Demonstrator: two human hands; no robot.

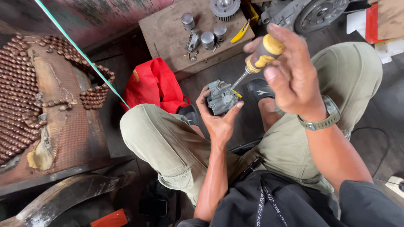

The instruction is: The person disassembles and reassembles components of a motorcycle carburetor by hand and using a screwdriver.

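1. Sitting in the middle of the view, between the person's knees, a small grey metal carburettor body (221,97) rests in the left hand (219,120), whose fingers and thumb curl up around its underside and clasp it firmly.
2. The right hand (290,77) is clenched around the yellow and black handle of a screwdriver (256,59), held above and to the right of the part. The thin shaft slants down and left, and its tip meets the top right of the part; which screw it sits in, if any, is too small to tell.
3. A grey watch (322,122) sits on the right wrist.
4. Risk, as I judge it: the part is held in the air with nothing under it, so a hard push could make the tip skid off and jab the left thumb just beside it, or chew the screw head. A freed screw could also drop to the dark floor between the legs.
5. Farther off, a wooden board (168,31) carries several small silver cylinders (207,40) and a finned round part (224,8).
6. A red cloth bag (153,86) lies just left of the left knee, near the board.
7. On the far left lies a wooden beaded seat mat (25,92).
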